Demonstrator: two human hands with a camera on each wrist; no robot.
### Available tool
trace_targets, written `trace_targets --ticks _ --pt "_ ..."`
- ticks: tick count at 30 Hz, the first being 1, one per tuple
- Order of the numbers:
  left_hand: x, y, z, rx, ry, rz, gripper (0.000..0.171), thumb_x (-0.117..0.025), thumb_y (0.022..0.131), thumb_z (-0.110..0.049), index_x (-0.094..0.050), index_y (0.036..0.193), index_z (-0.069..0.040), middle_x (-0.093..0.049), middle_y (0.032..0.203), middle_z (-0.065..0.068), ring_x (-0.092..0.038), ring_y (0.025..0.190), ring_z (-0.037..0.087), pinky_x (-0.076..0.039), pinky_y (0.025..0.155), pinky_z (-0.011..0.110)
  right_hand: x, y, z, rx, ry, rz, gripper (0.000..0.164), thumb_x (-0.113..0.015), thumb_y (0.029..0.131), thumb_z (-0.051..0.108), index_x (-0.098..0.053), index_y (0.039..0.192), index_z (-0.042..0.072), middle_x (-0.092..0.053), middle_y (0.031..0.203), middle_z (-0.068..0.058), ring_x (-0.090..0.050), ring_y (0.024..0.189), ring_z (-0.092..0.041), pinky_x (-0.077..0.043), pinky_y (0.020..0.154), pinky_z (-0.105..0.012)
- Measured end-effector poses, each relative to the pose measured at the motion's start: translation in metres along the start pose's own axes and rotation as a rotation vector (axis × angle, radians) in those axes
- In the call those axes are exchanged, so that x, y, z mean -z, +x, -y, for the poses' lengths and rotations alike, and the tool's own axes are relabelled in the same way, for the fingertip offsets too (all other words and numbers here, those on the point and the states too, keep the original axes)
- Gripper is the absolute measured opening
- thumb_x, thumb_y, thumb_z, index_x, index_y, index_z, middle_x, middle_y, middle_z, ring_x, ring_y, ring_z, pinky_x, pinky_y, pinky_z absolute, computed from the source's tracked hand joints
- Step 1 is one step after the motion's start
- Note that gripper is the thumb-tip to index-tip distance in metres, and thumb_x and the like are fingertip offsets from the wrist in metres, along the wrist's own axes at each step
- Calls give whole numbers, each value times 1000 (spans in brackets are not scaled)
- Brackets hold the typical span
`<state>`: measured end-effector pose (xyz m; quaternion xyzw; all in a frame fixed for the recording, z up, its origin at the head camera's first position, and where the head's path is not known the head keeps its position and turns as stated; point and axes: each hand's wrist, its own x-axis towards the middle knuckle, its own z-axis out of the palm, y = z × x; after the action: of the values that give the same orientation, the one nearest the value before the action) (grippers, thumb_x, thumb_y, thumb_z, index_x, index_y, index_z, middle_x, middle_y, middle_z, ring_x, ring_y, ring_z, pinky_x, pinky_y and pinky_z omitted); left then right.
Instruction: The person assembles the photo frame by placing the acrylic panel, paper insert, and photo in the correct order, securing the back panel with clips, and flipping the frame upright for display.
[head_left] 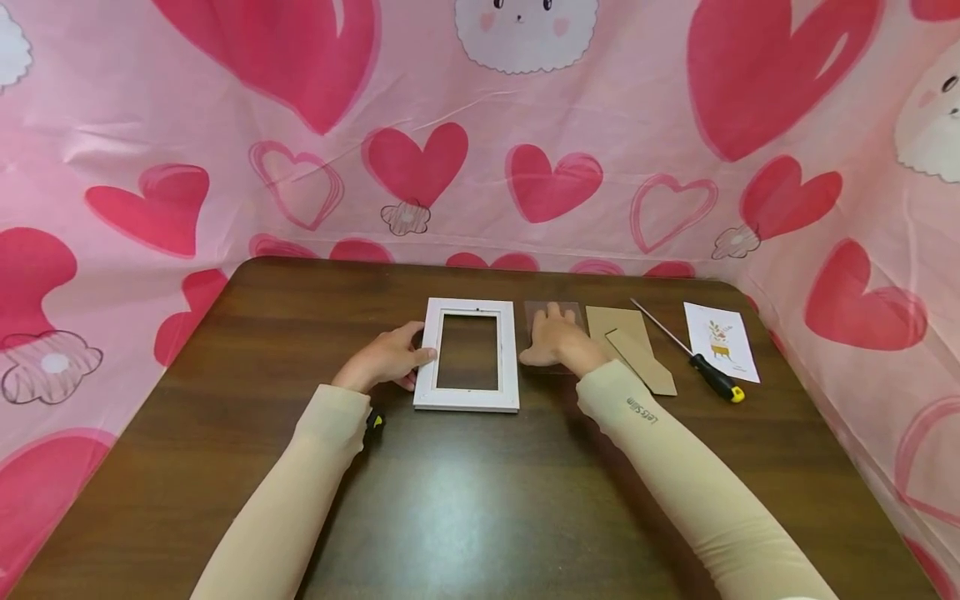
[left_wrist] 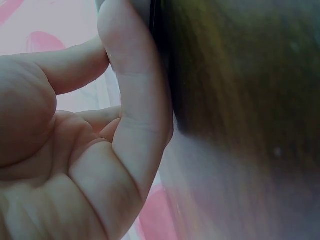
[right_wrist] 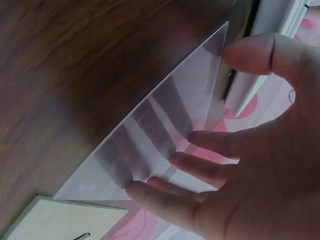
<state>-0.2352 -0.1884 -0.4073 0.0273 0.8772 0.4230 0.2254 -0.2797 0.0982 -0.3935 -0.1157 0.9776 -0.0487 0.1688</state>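
- The white frame [head_left: 507, 354] lies flat at the centre of the head view on the wooden tabletop [head_left: 465, 508], its long axis running up and down the picture, one short side towards the top.
- The left hand [head_left: 386, 357] grips the frame's left side, thumb on the upper face, fingers bent close at the outer edge.
- The right hand [head_left: 558, 342], just right of the frame, has its fingers spread and fairly straight, fingertips touching the clear sheet [right_wrist: 150, 132].
- In the right wrist view, one sheet edge slants from lower left to upper right; the hand partly covers the sheet in the head view.
- Right of that, a brown backing board [head_left: 615, 319] bears a strut [head_left: 641, 362] slanting down to the lower right.
- The screwdriver [head_left: 717, 377] points its shaft to the upper left.
- The printed card [head_left: 720, 342] stands lengthwise, top leaning left; its small lettering is unreadable.
- The right sleeve [head_left: 660, 442] reads "LetsSlim".
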Motion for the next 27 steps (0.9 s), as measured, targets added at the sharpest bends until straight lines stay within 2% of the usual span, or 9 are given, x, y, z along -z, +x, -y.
trace_targets --ticks 6,11,17,21,27 --pt "0 1 0 1 5 -1 67 -63 109 -24 -31 165 -6 -60 106 20 -65 70 22 -62 66 32 1 1 -1 -6 -23 23 70 -67 90 34 -53 147 -3 -39 152 -30 -42 136 -57 -40 112 -63" --pt "-1 1 -1 -4 11 0 67 -63 109 -23 -31 164 -4 -60 107 21 -65 72 22 -63 67 32 1 0 -3 -42 6 48 82 -66 92 37 -40 162 2 -32 160 -29 -40 135 -58 -44 106 -67" --pt "0 1 -1 -1 10 -1 67 -63 108 -23 -31 164 -4 -60 107 21 -65 73 23 -63 67 33 0 -1 -2 -80 51 57 86 -66 93 39 -33 166 7 -22 166 -30 -36 136 -61 -46 104 -72" --pt "0 0 -1 -1 6 0 67 -63 108 -22 -31 164 -3 -60 107 22 -65 72 23 -63 67 33 -2 -1 2 -102 72 47 86 -67 94 40 -34 166 6 -16 168 -32 -30 142 -64 -45 105 -74" --pt "0 1 -1 2 13 4 67 -63 109 -24 -31 164 -4 -60 107 21 -65 72 22 -63 67 32 -6 1 6 -94 21 26 85 -69 94 40 -36 159 -4 -30 157 -37 -35 137 -67 -44 107 -72"
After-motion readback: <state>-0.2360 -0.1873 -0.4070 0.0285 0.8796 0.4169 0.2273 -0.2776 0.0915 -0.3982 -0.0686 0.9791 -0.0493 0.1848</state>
